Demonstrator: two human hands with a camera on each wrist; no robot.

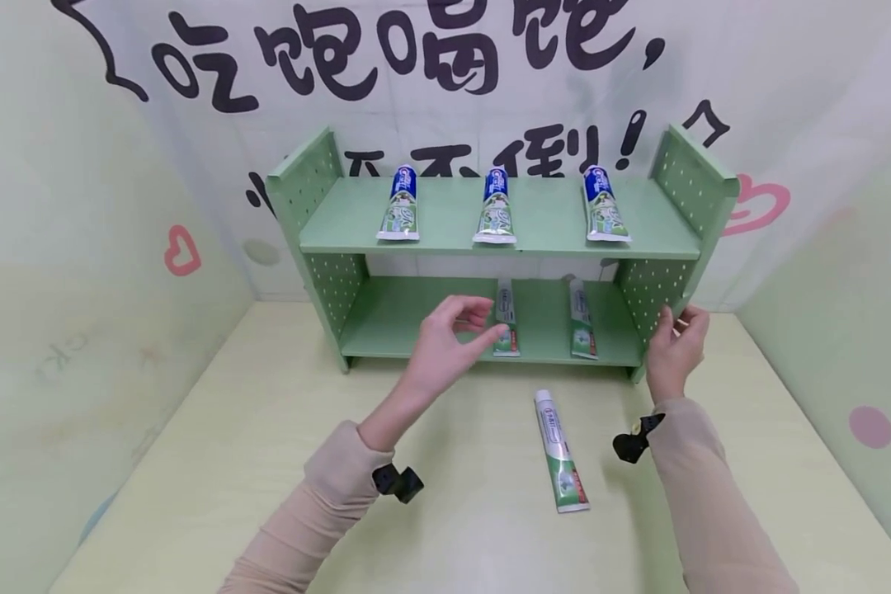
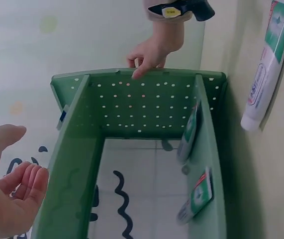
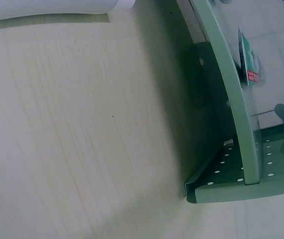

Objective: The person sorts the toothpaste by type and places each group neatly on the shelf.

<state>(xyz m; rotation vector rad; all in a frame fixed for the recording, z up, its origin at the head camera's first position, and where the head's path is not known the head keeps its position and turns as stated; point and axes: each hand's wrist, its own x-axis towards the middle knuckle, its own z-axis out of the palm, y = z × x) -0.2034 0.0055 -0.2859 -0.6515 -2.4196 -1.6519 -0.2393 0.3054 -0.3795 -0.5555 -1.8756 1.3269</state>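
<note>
A green two-tier shelf rack (image 1: 431, 351) stands at the back of the table. My left hand (image 1: 453, 342) hovers in front of its lower tier, thumb and fingers apart and nothing between them, beside a green-and-silver toothpaste tube (image 1: 506, 318). Another such tube (image 1: 582, 318) lies further right on that tier. At the rack's right side panel, my right hand (image 1: 676, 355) grips the front edge; in the left wrist view its thumb and fingers straddle the panel edge (image 2: 181, 73). The right wrist view shows the rack's corner without the hand. A third green-and-silver tube (image 1: 560, 454) lies on the table.
Three blue-and-green toothpaste tubes (image 1: 496, 206) are spaced along the rack's upper tier (image 1: 445, 214). Behind the rack rises a white wall (image 1: 431, 115) with black lettering, and pale side walls (image 1: 846, 330) flank the table (image 1: 475, 528).
</note>
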